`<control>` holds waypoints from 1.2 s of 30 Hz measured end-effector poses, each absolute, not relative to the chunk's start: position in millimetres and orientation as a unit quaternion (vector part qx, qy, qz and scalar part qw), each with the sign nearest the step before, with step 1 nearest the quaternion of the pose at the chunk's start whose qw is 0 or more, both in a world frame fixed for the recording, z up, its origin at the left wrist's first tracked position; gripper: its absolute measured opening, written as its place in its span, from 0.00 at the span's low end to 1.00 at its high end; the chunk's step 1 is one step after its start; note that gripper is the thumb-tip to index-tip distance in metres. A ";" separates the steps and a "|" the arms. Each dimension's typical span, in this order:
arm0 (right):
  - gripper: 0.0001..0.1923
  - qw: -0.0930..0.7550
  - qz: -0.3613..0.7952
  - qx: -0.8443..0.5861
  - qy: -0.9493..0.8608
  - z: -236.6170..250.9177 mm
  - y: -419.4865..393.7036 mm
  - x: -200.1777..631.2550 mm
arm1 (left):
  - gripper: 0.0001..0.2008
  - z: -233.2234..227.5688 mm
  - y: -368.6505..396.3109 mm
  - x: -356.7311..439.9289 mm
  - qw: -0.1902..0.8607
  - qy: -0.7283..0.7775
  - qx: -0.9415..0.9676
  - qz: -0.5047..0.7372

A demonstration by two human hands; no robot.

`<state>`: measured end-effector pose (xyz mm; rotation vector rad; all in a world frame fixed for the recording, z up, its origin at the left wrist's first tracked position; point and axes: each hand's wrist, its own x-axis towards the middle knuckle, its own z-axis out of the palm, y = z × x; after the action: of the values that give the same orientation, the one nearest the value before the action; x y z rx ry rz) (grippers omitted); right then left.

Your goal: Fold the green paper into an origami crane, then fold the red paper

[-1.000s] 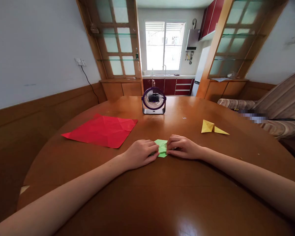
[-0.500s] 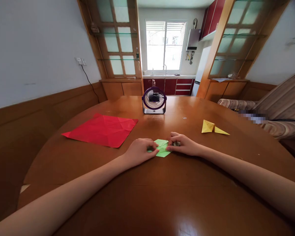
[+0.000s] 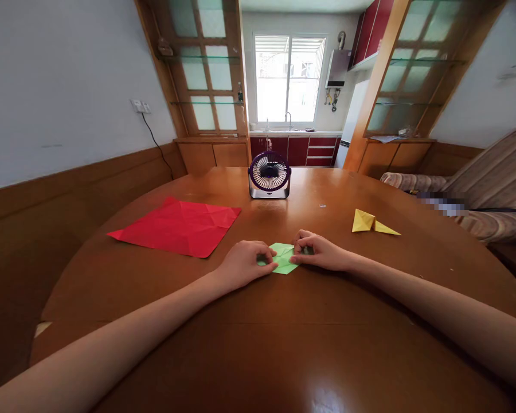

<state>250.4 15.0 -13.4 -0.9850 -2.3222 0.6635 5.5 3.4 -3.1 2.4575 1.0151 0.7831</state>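
- Green paper (image 3: 282, 259): small and folded, flat on the desk (image 3: 258, 344), in front of the fan (image 3: 269, 175) on the near side.
- Left hand (image 3: 243, 264): curled, fingertips pressing the green paper's left edge.
- Right hand (image 3: 320, 252): curled, fingertips pinching the green paper's right edge.
- Red sheet (image 3: 178, 225): creased, flat, left of the fan and nearer.
- Yellow fold (image 3: 372, 222): pointed, right of the fan and nearer, apart from the hands.
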 end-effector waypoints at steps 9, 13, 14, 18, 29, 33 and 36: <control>0.13 0.254 0.256 -0.274 -0.891 -4.9 8.0 254.0 | 0.09 1.0 6.2 -3.2 0.157 0.293 0.917 0.220; 0.14 0.250 0.259 -0.265 -0.894 -4.0 9.5 254.2 | 0.08 3.1 4.7 -4.0 0.151 0.293 0.921 0.208; 0.14 0.246 0.258 -0.265 -0.896 -3.8 9.9 254.2 | 0.08 3.8 4.1 -3.8 0.151 0.296 0.920 0.207; 0.15 0.224 0.247 -0.285 -0.899 -3.8 10.4 253.4 | 0.07 6.7 1.8 -1.7 0.171 0.326 0.906 0.208; 0.16 0.176 0.218 -0.370 -0.886 -1.3 2.1 244.5 | 0.09 4.7 -3.5 7.8 0.187 0.396 0.866 0.242; 0.15 0.176 0.185 -0.381 -0.889 -2.8 -0.3 241.8 | 0.10 2.5 -6.6 10.6 0.173 0.414 0.858 0.249; 0.15 0.180 0.164 -0.398 -0.885 -5.9 -0.6 240.4 | 0.09 1.3 -8.1 12.7 0.165 0.422 0.854 0.256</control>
<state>240.4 -0.6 -5.9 -1.1244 -2.5000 0.4643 12.7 -8.1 1.3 2.4324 1.2008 0.7299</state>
